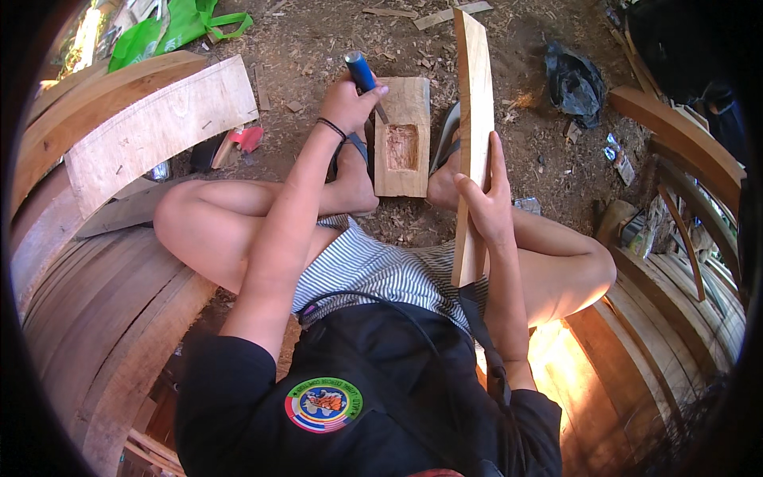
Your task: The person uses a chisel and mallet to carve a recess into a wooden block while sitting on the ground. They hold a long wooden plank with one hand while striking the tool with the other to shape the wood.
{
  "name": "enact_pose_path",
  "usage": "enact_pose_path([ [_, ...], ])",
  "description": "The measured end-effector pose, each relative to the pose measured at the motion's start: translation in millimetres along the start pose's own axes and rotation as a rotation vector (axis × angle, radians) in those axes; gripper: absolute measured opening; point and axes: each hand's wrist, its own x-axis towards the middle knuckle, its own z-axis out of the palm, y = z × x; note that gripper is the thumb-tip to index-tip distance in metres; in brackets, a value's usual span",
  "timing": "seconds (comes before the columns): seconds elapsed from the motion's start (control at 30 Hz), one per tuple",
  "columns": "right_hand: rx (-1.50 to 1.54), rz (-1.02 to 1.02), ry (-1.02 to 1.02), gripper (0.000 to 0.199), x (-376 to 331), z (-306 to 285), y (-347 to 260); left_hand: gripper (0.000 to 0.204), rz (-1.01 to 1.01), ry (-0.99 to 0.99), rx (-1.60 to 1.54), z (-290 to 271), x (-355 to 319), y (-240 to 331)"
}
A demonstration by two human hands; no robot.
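Note:
My left hand is closed around a chisel with a blue handle. The chisel's narrow blade slants down to the wooden block, its tip close to a rectangular hollow cut into the block's upper face. That block lies on the ground between my feet. In my right hand is a long, pale wooden board, standing on edge to the right of the block. The thumb lies on the board's near face and the fingers go round its far side, partly hidden.
Curved wooden pieces are stacked at left and right. A pale plywood piece with nails lies across the left stack. Wood shavings cover the dirt ground. A black plastic bag and a green bag lie farther off.

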Motion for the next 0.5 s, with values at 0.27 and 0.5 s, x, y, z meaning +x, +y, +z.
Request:
enact_pose_path([
  [0.27, -0.085, -0.024, -0.066, 0.094, -3.5, 3.6, 5.2, 0.023, 0.054, -0.029, 0.066, 10.4, -9.7, -3.8],
  [0.5, -0.088, -0.003, -0.092, 0.095, -5.6, 5.3, 0.2, 0.020, 0.083, -0.036, 0.081, 13.4, -12.5, 2.3],
])
